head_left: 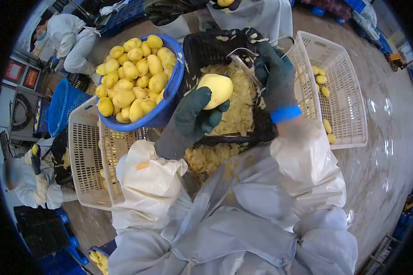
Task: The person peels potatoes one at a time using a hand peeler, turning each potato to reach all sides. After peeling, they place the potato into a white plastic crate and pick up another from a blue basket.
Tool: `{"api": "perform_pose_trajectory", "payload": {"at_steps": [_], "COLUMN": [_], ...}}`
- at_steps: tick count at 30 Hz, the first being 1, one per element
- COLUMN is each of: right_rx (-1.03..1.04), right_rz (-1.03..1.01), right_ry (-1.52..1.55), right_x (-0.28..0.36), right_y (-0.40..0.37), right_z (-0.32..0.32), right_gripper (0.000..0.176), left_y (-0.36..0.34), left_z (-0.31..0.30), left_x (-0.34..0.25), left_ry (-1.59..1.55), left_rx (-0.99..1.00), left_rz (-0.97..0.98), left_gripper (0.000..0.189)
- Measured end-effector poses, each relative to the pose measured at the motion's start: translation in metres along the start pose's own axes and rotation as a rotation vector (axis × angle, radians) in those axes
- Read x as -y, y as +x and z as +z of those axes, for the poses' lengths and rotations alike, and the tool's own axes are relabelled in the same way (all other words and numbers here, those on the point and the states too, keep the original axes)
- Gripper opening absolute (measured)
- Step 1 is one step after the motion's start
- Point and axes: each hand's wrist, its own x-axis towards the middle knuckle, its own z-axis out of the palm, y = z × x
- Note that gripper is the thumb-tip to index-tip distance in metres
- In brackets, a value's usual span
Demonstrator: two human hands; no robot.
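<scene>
A pale yellow, mostly smooth potato [219, 88] sits in my left hand [193, 118], the gloved fingers wrapped round it from below. My right hand [276, 73], in a dark green glove with a blue band at the wrist, grips a metal peeler [246, 68]. The peeler is a little to the right of the potato and apart from it. Beneath both hands a black crate [195, 51] holds a heap of potato peelings [238, 98]. Some strips cling near the peeler. To the left, a blue tub [147, 122] is piled with yellow potatoes [132, 71].
At the right, a white slatted crate [342, 87] has several potatoes inside. Other white crates [85, 151] stand under and beside the tub. Co-workers [71, 41] are at the left, and another person [257, 20] sits opposite. The floor [376, 178] looks wet.
</scene>
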Motion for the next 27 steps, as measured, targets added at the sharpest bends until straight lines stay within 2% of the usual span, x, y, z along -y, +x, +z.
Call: {"api": "perform_pose_trajectory", "payload": {"at_steps": [1,3,5,6,7,9,11,12,13,14,15,16,17,19,20,23,24,25,27], "right_rx": [0.032,0.063,0.103,-0.022,-0.021,-0.010,0.041,0.045,0.046,0.035,0.040,0.089,0.138,0.132,0.118,0.122,0.062,0.061,0.027], "right_rz": [0.178,0.253,0.161,-0.041,-0.049,0.052,0.020,0.108,0.194,0.144,0.143,0.178,0.212,0.209,0.209,0.290,0.120,0.115,0.148], "right_ry": [0.125,0.123,0.074,0.034,0.035,0.143,0.079,0.145,0.212,0.173,0.174,0.172,0.170,0.150,0.131,0.116,0.079,0.079,0.167], "right_x": [0.016,0.018,0.006,-0.009,-0.019,-0.003,0.006,0.009,0.009,0.003,0.005,0.010,0.013,0.013,0.012,-0.002,-0.009,-0.012,0.004], "right_y": [-0.007,-0.026,-0.018,0.000,0.007,0.010,-0.002,-0.007,-0.010,-0.009,-0.010,-0.014,-0.019,-0.029,-0.032,-0.019,-0.010,-0.004,0.002], "right_z": [0.002,0.012,0.008,0.006,-0.008,-0.008,-0.002,0.003,0.006,0.006,0.006,0.006,0.006,0.018,0.021,0.014,0.015,0.008,0.006], "right_gripper": [0.020,0.020,0.020,0.020,0.020,0.018,0.018,0.019,0.019,0.021,0.021,0.021,0.021,0.020,0.019,0.014,0.015,0.015,0.014], "left_y": [-0.001,-0.005,-0.001,0.000,0.001,0.005,0.003,0.003,0.004,0.006,0.010,0.015,0.017,0.018,0.017,0.009,0.007,0.007,0.012], "left_z": [-0.001,0.009,0.002,0.003,0.002,-0.001,0.005,0.010,0.008,0.004,-0.002,-0.012,-0.025,-0.044,-0.038,-0.011,-0.001,0.004,-0.005], "left_x": [0.002,0.002,0.004,0.003,0.000,-0.006,0.004,0.002,0.005,0.008,0.011,0.015,0.018,0.019,0.017,0.014,0.012,0.010,0.012], "left_ry": [-0.032,0.085,0.085,0.092,0.100,0.112,-0.009,-0.080,-0.081,-0.157,-0.233,-0.274,-0.274,-0.363,-0.362,-0.165,-0.100,-0.035,0.074], "left_rx": [0.034,-0.049,0.008,0.042,0.075,0.152,0.041,-0.004,-0.010,-0.007,-0.002,-0.012,-0.012,0.135,0.134,-0.129,-0.213,-0.295,-0.241], "left_rz": [0.001,0.055,0.047,0.031,0.020,-0.014,0.050,-0.008,-0.011,-0.015,-0.016,-0.066,-0.059,-0.128,-0.129,-0.074,-0.049,-0.023,0.022], "left_gripper": [0.040,0.042,0.048,0.052,0.056,0.060,0.058,0.044,0.044,0.041,0.043,0.054,0.054,0.050,0.050,0.048,0.048,0.048,0.049]}}
